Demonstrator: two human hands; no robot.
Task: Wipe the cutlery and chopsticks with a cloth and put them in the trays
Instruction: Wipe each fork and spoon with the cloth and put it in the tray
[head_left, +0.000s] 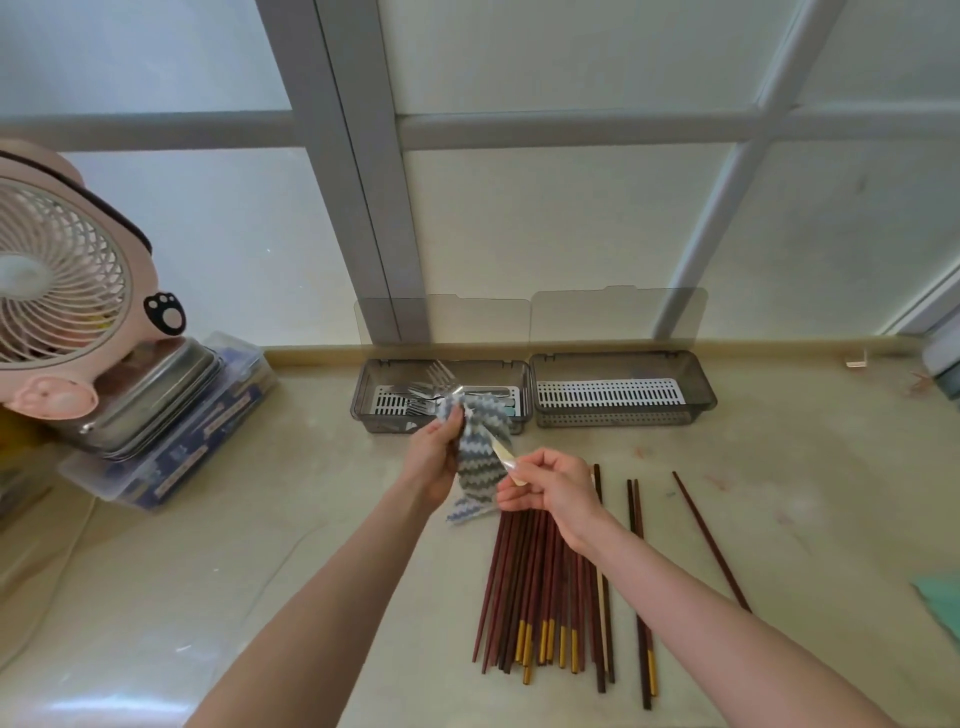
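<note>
— Fork (503, 457): where is it?
— At the left tray's (363, 397) near edge. My left hand (434, 457) grips the cloth (478, 447) round it; my right hand (553, 488) pinches its handle.
— Chopsticks (540, 582)?
— Nearer me than that tray, on the counter (260, 519).

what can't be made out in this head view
Head view:
- utensil: mostly wrapped in the striped cloth that the left hand grips, type unclear; the right hand pinches its handle.
- left tray: contents partly behind the cloth.
- green item: cut off by the right edge.
</note>
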